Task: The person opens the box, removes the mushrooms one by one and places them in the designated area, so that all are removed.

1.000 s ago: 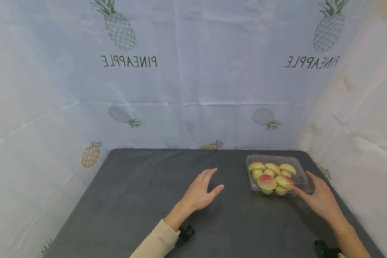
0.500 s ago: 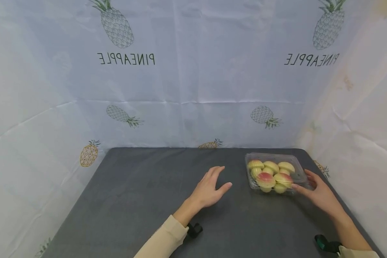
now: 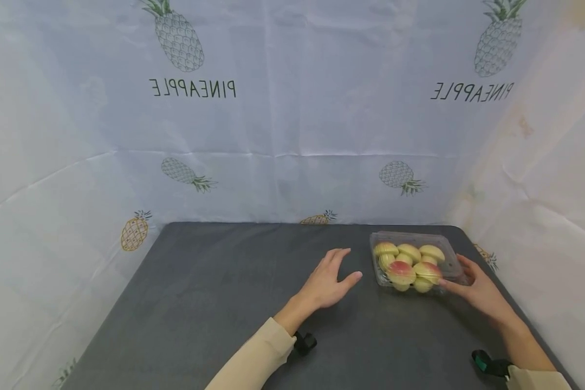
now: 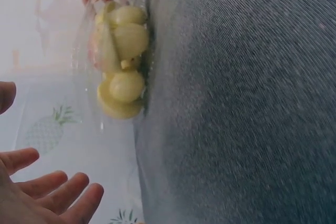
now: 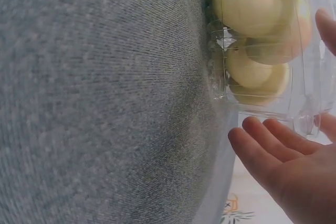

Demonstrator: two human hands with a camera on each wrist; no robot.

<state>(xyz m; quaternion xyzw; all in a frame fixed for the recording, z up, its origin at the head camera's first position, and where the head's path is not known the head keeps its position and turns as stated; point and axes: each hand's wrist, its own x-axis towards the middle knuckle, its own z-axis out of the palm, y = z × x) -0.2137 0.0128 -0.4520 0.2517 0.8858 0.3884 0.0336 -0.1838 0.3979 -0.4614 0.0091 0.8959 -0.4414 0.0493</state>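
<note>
A clear plastic clamshell box (image 3: 449,259) lies at the back right of the dark table. Through its lid show several pale yellow mushroom-shaped pieces (image 3: 409,252), some with a pink blush on top. My right hand (image 3: 485,295) is at the box's right end, its thumb over the near corner and its fingers beside the end wall. In the right wrist view the fingers (image 5: 273,145) reach out almost straight, tips close to the plastic. My left hand (image 3: 324,284) hovers over the table left of the box, fingers spread, holding nothing.
The dark cloth-covered table (image 3: 214,292) runs back to a white curtain (image 3: 283,119) printed with pineapples. Curtain also hangs at both sides, and the box lies near the table's right edge. A black strap (image 3: 304,342) sits at the left wrist.
My left hand has moved rightward, nearer the box. My right hand has drawn in slightly around the box's right end. The box itself stays in about the same place.
</note>
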